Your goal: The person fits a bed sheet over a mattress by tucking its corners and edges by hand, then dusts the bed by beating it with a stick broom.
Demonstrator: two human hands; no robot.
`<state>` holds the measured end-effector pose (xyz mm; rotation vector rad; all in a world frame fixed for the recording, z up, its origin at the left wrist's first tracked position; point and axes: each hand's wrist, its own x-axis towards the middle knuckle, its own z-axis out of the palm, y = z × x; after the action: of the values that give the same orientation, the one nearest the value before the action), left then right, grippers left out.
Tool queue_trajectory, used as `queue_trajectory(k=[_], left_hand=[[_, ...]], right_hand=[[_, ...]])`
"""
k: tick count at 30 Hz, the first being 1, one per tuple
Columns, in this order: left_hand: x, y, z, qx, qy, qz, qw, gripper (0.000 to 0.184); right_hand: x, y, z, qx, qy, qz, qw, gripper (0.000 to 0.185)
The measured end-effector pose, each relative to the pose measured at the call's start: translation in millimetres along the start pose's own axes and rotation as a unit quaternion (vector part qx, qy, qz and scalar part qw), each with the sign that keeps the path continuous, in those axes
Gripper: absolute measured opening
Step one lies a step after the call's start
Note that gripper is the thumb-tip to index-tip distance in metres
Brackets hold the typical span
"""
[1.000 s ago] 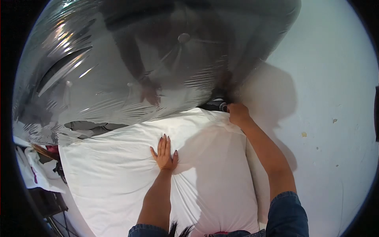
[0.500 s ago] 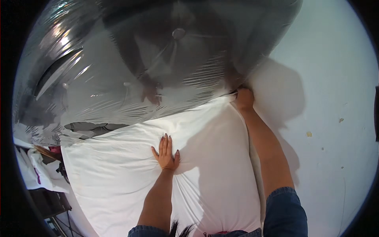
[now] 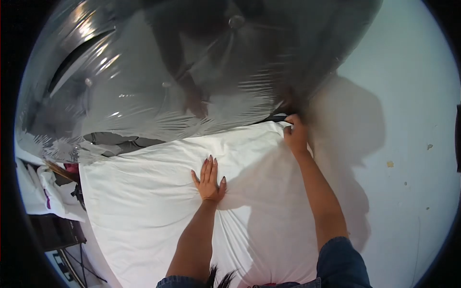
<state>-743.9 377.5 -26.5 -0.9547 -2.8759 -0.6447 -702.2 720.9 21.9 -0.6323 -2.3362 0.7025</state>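
Note:
A white sheet [image 3: 158,201], wrinkled and pulled into folds, covers the mattress in front of me. My left hand [image 3: 209,185] lies flat near its middle, fingers stretched out and pressing the cloth. At the far right corner, beside the wall, my right hand [image 3: 296,134] has its fingers curled around the sheet's edge, with the thumb on the near side. Just past those fingers a dark strip [image 3: 277,118] shows between the sheet and the headboard. The fingertips on the far side are partly hidden.
A large padded headboard [image 3: 144,101] in shiny clear plastic rises beyond the mattress, reflecting my arms. The plastic gapes low on the left. A white wall [image 3: 403,120] with chipped spots borders the right. White cloth [image 3: 33,192] and a dark stand [image 3: 57,235] are at the left.
My right hand has shifted slightly nearer at the corner, its index finger and thumb now showing. The left hand stays flat on the sheet. The view has moved a little.

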Motion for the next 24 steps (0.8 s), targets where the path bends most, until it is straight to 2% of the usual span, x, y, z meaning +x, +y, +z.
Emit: queue_trajectory(k=[1, 2, 4, 8, 12, 14, 15, 16, 18, 19, 20, 22, 24], left_hand=[[-0.2, 1.6, 0.9, 0.0, 0.002, 0.001, 1.0, 0.071], [-0.7, 3.4, 1.2, 0.002, 0.003, -0.001, 1.0, 0.071], [-0.6, 3.4, -1.5, 0.009, -0.011, -0.006, 1.0, 0.07], [-2.5, 4.1, -2.0, 0.017, 0.003, -0.004, 1.0, 0.067], [-5.2, 8.0, -2.9, -0.008, 0.069, 0.027, 0.997, 0.06], [-8.5, 6.3, -2.3, -0.052, 0.113, 0.045, 0.991, 0.064], [-10.8, 10.1, -9.5, -0.045, 0.108, 0.049, 0.992, 0.066], [-12.3, 15.5, -18.4, -0.039, 0.11, 0.045, 0.992, 0.066], [-14.5, 22.9, -42.4, -0.181, 0.16, 0.073, 0.968, 0.066], [-20.7, 24.9, -56.8, -0.306, 0.23, 0.106, 0.918, 0.059], [-32.0, 23.1, -72.8, -0.301, 0.238, 0.107, 0.917, 0.059], [-71.0, 15.4, -98.8, -0.24, 0.308, 0.05, 0.919, 0.048], [-106.5, 19.7, -96.2, -0.236, 0.307, -0.021, 0.922, 0.038]], right_hand=[[-4.8, -3.0, 3.3, 0.066, 0.039, 0.055, 0.996, 0.019], [-10.0, -5.5, 4.2, 0.068, 0.038, 0.054, 0.995, 0.019], [-20.0, -14.2, 4.1, -0.04, 0.0, 0.09, 0.995, 0.022], [-26.2, -10.3, -3.2, -0.022, -0.054, 0.086, 0.995, 0.026], [-16.8, -6.5, -11.2, -0.097, -0.094, 0.058, 0.989, 0.029], [-8.7, -21.3, -24.3, -0.228, -0.147, 0.06, 0.961, 0.03], [-5.8, -25.0, -29.7, -0.332, -0.157, 0.012, 0.93, 0.032], [-3.2, -26.1, -35.2, -0.326, -0.159, 0.008, 0.932, 0.032], [2.8, -34.3, -43.6, -0.362, -0.165, 0.008, 0.918, 0.031], [6.0, -40.5, -45.6, -0.372, -0.167, 0.008, 0.913, 0.028], [12.9, -46.0, -45.7, -0.367, -0.163, 0.002, 0.916, 0.028], [23.0, -46.2, -39.6, -0.37, -0.171, 0.027, 0.913, 0.026], [27.0, -34.8, -33.3, -0.367, -0.172, 0.03, 0.914, 0.029]])
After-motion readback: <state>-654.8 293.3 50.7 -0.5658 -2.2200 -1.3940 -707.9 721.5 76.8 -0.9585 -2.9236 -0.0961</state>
